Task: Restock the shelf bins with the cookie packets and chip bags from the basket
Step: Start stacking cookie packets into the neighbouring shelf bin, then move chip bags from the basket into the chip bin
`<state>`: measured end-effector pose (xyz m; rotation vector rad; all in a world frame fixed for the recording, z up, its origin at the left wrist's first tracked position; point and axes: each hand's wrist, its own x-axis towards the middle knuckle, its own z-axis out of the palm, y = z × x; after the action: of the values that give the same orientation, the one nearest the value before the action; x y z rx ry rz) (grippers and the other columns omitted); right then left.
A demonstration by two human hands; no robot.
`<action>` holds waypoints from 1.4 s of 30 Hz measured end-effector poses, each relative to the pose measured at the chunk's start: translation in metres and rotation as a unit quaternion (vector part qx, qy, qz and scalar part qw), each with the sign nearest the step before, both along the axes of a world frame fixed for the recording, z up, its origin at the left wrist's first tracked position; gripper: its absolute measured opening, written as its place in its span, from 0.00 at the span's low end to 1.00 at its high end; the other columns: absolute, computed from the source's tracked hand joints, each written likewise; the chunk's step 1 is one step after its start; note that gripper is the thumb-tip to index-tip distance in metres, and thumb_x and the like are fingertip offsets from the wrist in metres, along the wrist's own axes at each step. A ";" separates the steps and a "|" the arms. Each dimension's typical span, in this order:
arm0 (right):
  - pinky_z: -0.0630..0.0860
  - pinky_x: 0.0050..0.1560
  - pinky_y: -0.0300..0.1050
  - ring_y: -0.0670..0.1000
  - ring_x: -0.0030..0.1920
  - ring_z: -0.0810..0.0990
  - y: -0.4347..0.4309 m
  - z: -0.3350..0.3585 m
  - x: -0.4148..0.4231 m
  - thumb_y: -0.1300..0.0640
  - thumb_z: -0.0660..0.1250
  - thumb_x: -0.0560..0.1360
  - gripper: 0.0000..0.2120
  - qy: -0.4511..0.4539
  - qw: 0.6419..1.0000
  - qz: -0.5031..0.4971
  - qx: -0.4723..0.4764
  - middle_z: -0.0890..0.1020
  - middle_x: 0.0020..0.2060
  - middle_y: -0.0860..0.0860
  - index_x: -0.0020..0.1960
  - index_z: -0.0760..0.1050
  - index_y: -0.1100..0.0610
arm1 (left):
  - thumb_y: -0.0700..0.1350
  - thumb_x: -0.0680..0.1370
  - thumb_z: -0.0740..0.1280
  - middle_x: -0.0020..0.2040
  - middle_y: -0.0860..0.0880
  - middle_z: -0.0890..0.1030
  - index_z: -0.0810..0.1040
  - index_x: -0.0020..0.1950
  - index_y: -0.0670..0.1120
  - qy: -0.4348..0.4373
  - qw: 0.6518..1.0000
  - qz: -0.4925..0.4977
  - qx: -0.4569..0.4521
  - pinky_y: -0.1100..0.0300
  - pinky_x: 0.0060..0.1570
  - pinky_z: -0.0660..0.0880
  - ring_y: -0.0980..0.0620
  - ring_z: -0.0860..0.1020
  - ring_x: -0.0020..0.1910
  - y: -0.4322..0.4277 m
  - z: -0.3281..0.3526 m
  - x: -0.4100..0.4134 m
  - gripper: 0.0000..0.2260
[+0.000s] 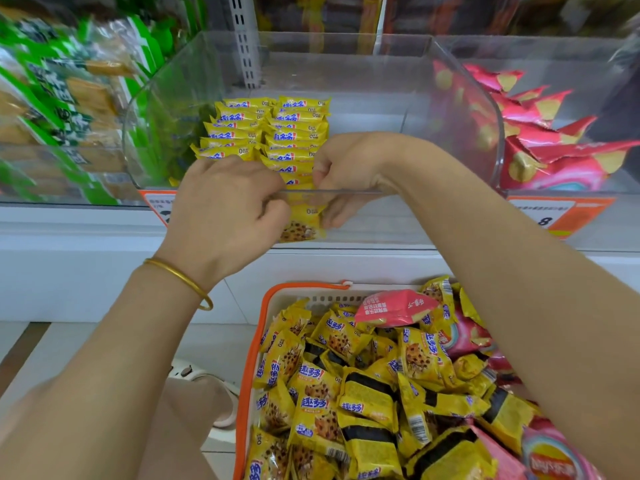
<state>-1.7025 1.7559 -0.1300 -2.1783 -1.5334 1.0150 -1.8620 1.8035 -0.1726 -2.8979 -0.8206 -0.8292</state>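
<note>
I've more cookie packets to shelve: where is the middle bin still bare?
Bare floor between the cookie rows and the right wall of the clear bin, and behind the rows. Crowded at the rows' front, where the left hand and right hand hold a packet.

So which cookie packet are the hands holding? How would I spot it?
Find the clear middle bin, between green bags and pink bags. At its front wall, the left hand and right hand pinch one yellow cookie packet; unlike the neat rows behind, it shows its cookie picture.
</note>
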 end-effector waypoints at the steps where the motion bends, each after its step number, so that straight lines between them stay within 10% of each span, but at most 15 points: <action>1: 0.79 0.52 0.51 0.57 0.48 0.83 -0.003 0.003 0.000 0.64 0.64 0.77 0.07 -0.005 1.000 -0.005 0.005 0.82 0.43 0.60 0.40 0.72 0.60 | 0.50 0.68 0.50 0.41 0.48 0.81 0.81 0.41 0.44 -0.015 1.000 -0.003 0.002 0.56 0.44 0.60 0.43 0.75 0.43 -0.001 0.001 0.000 0.20; 5: 0.72 0.35 0.31 0.46 0.36 0.76 -0.037 0.029 0.006 0.63 0.67 0.74 0.10 -0.164 0.967 -0.015 0.196 0.81 0.38 0.52 0.36 0.71 0.54 | 0.45 0.66 0.57 0.42 0.47 0.80 0.80 0.43 0.43 -0.091 0.994 -0.032 0.050 0.54 0.45 0.63 0.43 0.74 0.41 -0.020 0.011 0.001 0.14; 8: 0.69 0.27 0.29 0.44 0.29 0.78 -0.087 0.038 0.009 0.64 0.67 0.73 0.08 -0.077 0.955 -0.017 0.287 0.78 0.31 0.47 0.39 0.73 0.53 | 0.44 0.67 0.58 0.39 0.45 0.80 0.80 0.42 0.42 -0.081 0.991 -0.101 0.023 0.50 0.39 0.71 0.42 0.76 0.38 -0.047 0.004 0.010 0.13; 11: 0.70 0.26 0.31 0.47 0.30 0.80 -0.116 0.001 0.013 0.65 0.67 0.74 0.07 -0.016 0.984 0.016 0.177 0.78 0.31 0.48 0.42 0.75 0.54 | 0.46 0.67 0.57 0.37 0.49 0.80 0.80 0.41 0.45 0.014 0.992 -0.124 -0.035 0.52 0.33 0.76 0.44 0.78 0.37 -0.064 -0.023 0.021 0.13; 16: 0.74 0.49 0.43 0.51 0.50 0.76 -0.121 -0.101 0.041 0.60 0.65 0.76 0.06 -0.190 0.981 0.036 -0.007 0.77 0.47 0.49 0.53 0.75 0.55 | 0.48 0.70 0.57 0.40 0.54 0.80 0.81 0.43 0.50 0.138 0.979 -0.103 -0.110 0.56 0.33 0.74 0.49 0.79 0.42 -0.076 -0.062 0.028 0.13; 22: 0.70 0.63 0.54 0.57 0.65 0.69 -0.119 -0.179 0.058 0.48 0.72 0.71 0.33 -0.337 0.934 0.101 -0.064 0.70 0.64 0.54 0.70 0.62 0.55 | 0.49 0.77 0.56 0.52 0.54 0.78 0.79 0.54 0.52 0.169 0.973 -0.076 -0.138 0.55 0.46 0.75 0.52 0.74 0.54 -0.074 -0.079 0.053 0.13; 27: 0.71 0.56 0.50 0.55 0.60 0.74 -0.120 -0.185 0.067 0.50 0.68 0.74 0.21 -0.399 0.909 0.111 0.041 0.76 0.59 0.52 0.64 0.68 0.54 | 0.50 0.78 0.62 0.59 0.52 0.75 0.74 0.62 0.51 0.199 0.966 -0.099 -0.130 0.54 0.53 0.73 0.51 0.71 0.59 -0.075 -0.091 0.071 0.14; 31: 0.74 0.55 0.48 0.52 0.57 0.76 -0.131 -0.149 0.077 0.46 0.70 0.72 0.24 -0.239 0.962 0.074 0.111 0.78 0.57 0.49 0.65 0.70 0.51 | 0.59 0.73 0.69 0.63 0.53 0.73 0.68 0.69 0.53 0.236 0.946 -0.100 -0.199 0.53 0.59 0.71 0.51 0.71 0.62 -0.071 -0.086 0.077 0.27; 36: 0.70 0.51 0.40 0.47 0.50 0.76 -0.156 -0.099 0.096 0.51 0.73 0.70 0.21 -0.038 0.987 0.060 0.141 0.78 0.50 0.50 0.59 0.74 0.59 | 0.48 0.69 0.76 0.43 0.59 0.77 0.76 0.52 0.53 0.124 0.922 -0.113 -0.348 0.74 0.39 0.70 0.67 0.76 0.40 -0.078 -0.049 0.081 0.15; 42: 0.69 0.46 0.24 0.30 0.43 0.75 -0.188 -0.053 0.109 0.53 0.72 0.71 0.14 0.032 0.988 0.045 0.146 0.79 0.46 0.40 0.55 0.76 0.52 | 0.46 0.68 0.76 0.41 0.55 0.78 0.76 0.49 0.50 0.094 0.907 -0.130 -0.389 0.70 0.37 0.71 0.63 0.75 0.36 -0.103 -0.001 0.094 0.14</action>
<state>-1.5934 1.5684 -0.1835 -1.8744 -1.6473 0.8167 -1.7676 1.7001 -0.1731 -3.7671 -0.9165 -0.2206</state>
